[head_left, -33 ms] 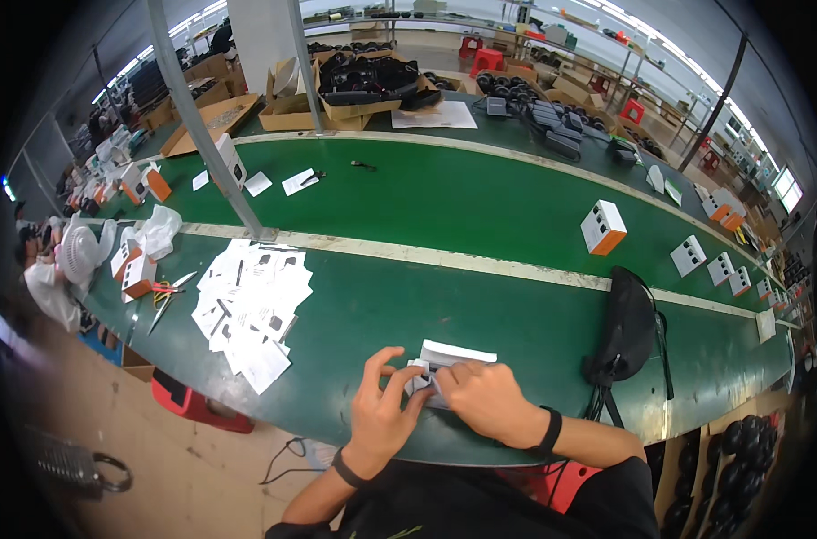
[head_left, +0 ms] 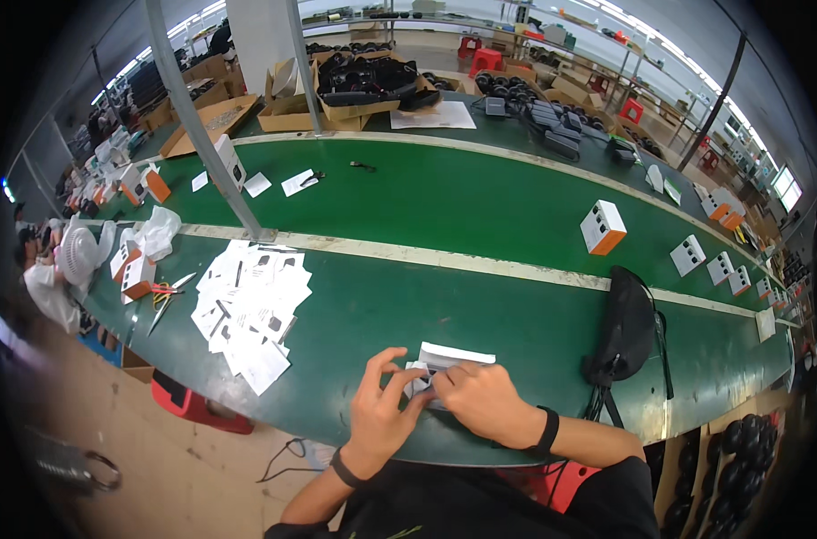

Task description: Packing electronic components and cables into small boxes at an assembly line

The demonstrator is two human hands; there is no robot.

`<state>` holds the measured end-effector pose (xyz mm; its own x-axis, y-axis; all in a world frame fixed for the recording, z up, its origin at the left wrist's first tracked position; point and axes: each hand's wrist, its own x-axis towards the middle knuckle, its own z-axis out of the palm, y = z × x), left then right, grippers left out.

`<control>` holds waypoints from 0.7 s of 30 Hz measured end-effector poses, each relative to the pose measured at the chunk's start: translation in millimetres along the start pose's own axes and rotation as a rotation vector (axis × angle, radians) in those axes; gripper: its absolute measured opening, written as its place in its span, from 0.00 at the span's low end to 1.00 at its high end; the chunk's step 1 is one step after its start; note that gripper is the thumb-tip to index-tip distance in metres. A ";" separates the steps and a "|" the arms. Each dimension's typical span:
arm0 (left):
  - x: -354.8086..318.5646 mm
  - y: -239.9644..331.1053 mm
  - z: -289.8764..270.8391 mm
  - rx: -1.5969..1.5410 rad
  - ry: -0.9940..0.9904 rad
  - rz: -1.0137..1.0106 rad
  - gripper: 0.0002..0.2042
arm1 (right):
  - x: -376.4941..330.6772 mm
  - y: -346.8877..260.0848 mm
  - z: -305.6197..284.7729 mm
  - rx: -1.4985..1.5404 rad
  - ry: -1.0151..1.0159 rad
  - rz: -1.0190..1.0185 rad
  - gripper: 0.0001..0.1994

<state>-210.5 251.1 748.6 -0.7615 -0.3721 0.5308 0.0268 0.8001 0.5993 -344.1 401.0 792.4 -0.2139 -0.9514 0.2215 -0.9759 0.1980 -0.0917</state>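
Note:
A small white box point(head_left: 459, 353) with a raised flap lies at the near edge of the green table, under both hands. At its left end, my left hand point(head_left: 382, 404) is closed, with thumb and forefinger pinching a pale folded end piece point(head_left: 416, 381). My right hand point(head_left: 482, 401) bends over the box from the right, its fingers curled down onto it. The right fingertips meet the left ones, and a small dark spot shows between them. What lies under the right fingers is hidden. Both wrists wear dark bands.
Loose printed sheets point(head_left: 249, 310) are heaped to the left, with scissors point(head_left: 163, 288) and white-and-orange boxes point(head_left: 139, 276) beyond. A black pouch point(head_left: 622, 328) with straps lies to the right. More boxes point(head_left: 603, 227) stand along the green belt point(head_left: 444, 198). A metal post point(head_left: 193, 117) rises at left.
The fingers of my right hand have shifted very slightly over the box. Nothing else has visibly moved.

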 end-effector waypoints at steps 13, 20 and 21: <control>1.1 -24.2 -2.2 -0.192 -0.237 0.137 0.22 | -66.8 16.9 24.1 0.167 0.312 -0.060 0.16; 25.6 -56.0 8.3 -0.281 -0.425 0.194 0.27 | -63.4 45.9 42.4 0.293 0.355 0.034 0.13; 28.5 -51.4 3.9 -0.273 -0.423 0.204 0.27 | -68.9 46.4 47.3 0.290 0.367 0.031 0.13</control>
<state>-236.1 201.2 730.6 -0.9158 0.0451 0.3992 0.3261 0.6639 0.6730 -372.6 464.6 727.0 -0.2944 -0.7893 0.5388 -0.9278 0.1010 -0.3591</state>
